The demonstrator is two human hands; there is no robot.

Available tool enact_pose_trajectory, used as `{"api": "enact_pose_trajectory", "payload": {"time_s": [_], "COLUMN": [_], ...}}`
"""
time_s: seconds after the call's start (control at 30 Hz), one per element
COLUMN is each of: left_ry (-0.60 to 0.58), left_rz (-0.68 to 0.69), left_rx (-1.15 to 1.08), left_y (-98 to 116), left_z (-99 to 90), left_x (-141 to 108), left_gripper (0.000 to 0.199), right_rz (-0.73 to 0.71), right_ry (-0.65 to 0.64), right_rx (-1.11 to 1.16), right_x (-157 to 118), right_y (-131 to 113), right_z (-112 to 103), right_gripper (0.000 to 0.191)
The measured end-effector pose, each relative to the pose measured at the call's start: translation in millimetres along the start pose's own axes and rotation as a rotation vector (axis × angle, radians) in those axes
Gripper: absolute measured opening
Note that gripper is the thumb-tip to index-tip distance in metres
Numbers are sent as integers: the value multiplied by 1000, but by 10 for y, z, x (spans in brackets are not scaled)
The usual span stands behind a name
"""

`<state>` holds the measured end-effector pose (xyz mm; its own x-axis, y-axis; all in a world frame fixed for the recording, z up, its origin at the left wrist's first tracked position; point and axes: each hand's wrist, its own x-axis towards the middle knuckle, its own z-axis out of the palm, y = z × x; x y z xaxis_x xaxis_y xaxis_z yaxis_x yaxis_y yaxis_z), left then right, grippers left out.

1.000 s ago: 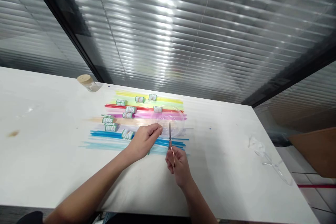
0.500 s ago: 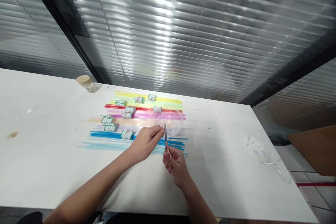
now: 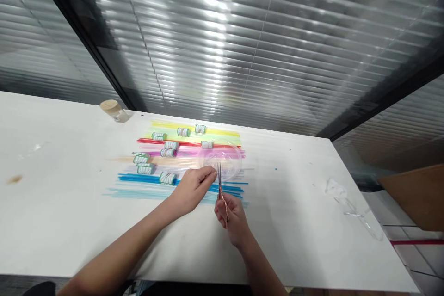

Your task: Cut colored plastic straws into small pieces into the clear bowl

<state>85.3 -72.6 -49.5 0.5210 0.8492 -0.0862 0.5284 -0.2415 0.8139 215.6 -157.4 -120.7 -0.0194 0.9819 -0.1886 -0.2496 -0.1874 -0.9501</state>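
Observation:
My right hand (image 3: pixel 231 215) is closed around the copper-coloured handles of a pair of scissors (image 3: pixel 220 185), whose blades point away from me and look slightly parted. Just left of the blades, my left hand (image 3: pixel 194 187) is pinched shut; whatever lies between its fingertips is too small to make out. Behind the fingertips stands a clear plastic bowl (image 3: pixel 231 159), resting over coloured sticks. Blue sticks (image 3: pixel 138 178) lie partly under my hands. Several rolls with green-and-white labels, one of them a small roll (image 3: pixel 168 178), sit on top of the sticks.
Yellow sticks (image 3: pixel 166 125) and red sticks (image 3: pixel 145 140) lie farther back on the white table (image 3: pixel 86 236). A jar with a tan lid (image 3: pixel 114 110) stands at the back left. Crumpled clear plastic (image 3: pixel 336 189) lies at the right. Window blinds (image 3: pixel 215 46) rise behind the table.
Both hands stay in nearly the same place. The scissor blades seem to have parted a touch more, and the view has shifted very slightly.

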Motion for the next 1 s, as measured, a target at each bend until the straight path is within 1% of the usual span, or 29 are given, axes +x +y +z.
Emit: {"api": "enact_pose_trajectory", "payload": {"time_s": [0.2,0.4,0.53,0.67,0.77,0.87,0.93,1.0], "left_ry": [21,92,108,92,78,94,124,167], "left_rz": [-4,0,47,4,-33,-78,-88,-60], "left_rx": [27,93,245,467,605,712,754,744], "left_y": [1,31,65,108,153,209,247,290], "left_z": [0,-21,-72,-116,-123,-109,-89,-52], "left_x": [15,33,76,158,211,235,244,265], "left_gripper": [35,36,36,42,44,35,26,26], "right_rz": [44,75,71,41,3,-51,-92,-137], "right_ry": [28,71,96,119,153,232,319,436], "right_rx": [-1,18,15,-5,-19,-32,-50,-75], "right_x": [16,9,-55,-167,-270,-366,-423,-485], "right_y": [14,-4,-37,-56,-68,-106,-155,-215], "right_z": [29,20,-38,-133,-245,-440,-646,-918], "right_gripper": [58,61,62,64,63,59,56,52]}}
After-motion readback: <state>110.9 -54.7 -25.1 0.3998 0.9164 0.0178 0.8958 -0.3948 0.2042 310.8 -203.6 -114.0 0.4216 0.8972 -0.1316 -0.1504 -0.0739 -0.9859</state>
